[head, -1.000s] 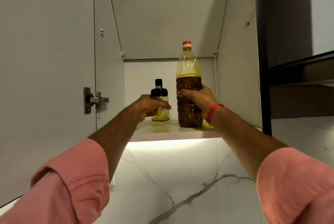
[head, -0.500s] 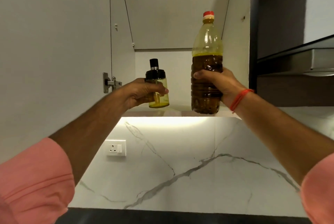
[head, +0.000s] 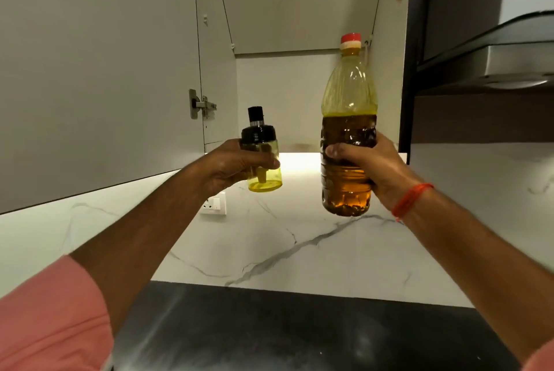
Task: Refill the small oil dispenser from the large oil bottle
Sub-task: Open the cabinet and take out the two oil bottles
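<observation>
My left hand [head: 236,165] grips the small oil dispenser [head: 263,172], a yellow-tinted clear jar with a black cap and only a thin layer of oil at its bottom. It is upright in mid-air below the open wall cabinet. My right hand [head: 371,169] grips the large oil bottle [head: 347,130] round its middle. That bottle is clear plastic with a red cap, upright, filled with dark amber oil to about two thirds. The two containers are a hand's width apart, both in front of the marble backsplash.
The cabinet door [head: 96,71] stands open on the left with its metal hinge [head: 199,104]. A dark range hood [head: 491,68] juts out on the right. A white wall socket [head: 214,204] sits on the backsplash. The dark countertop [head: 284,331] lies below.
Both hands have lifted the dispenser and the bottle off the cabinet shelf and brought them down and toward me. The view has tilted down, showing the countertop.
</observation>
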Tool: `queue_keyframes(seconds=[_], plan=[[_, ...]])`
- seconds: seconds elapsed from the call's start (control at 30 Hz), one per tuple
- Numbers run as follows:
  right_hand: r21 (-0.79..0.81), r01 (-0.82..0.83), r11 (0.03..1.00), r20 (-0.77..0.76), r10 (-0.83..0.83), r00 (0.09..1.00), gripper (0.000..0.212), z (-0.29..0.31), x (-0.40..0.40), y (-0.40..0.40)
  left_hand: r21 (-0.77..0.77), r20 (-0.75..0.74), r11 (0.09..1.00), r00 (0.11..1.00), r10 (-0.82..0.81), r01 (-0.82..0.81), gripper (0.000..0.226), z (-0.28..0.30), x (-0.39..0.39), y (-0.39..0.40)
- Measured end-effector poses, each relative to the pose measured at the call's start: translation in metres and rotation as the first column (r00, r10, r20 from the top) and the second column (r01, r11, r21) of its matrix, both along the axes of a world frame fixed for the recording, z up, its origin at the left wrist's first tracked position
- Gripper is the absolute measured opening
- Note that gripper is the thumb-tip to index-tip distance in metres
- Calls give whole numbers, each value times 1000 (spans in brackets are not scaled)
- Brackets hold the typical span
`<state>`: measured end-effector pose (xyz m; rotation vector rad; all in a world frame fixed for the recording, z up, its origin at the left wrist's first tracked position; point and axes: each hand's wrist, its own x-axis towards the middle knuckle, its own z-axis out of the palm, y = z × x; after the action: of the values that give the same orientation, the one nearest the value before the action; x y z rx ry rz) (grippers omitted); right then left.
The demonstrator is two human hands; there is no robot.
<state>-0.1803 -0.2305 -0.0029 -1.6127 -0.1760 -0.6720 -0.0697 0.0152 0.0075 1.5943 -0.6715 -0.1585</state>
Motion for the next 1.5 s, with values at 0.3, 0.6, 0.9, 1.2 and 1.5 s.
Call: queue_keyframes(seconds=[0.3,0.6,0.9,1.2,1.5], plan=[[-25,10,1000,-111,-12,994,58,-76,-11,0,86,-24,996,999,36,-34,47,-64,-13,1],[-2,45,999,-179,-45,983,72,-142,-6,4,147,-60,989,998,32,-23,53,-138,2,-3],[16,110,994,-318,-99,943,67,-215,1,7,205,-123,976,987,98,-71,79,-220,5,-5],[30,159,987,-444,-129,887,78,-285,-8,10,244,-213,968,971,112,-58,58,-299,-12,-1],[52,176,983,-514,-125,848,72,-350,-21,16,277,-285,960,949,134,-53,60,-358,-27,1]])
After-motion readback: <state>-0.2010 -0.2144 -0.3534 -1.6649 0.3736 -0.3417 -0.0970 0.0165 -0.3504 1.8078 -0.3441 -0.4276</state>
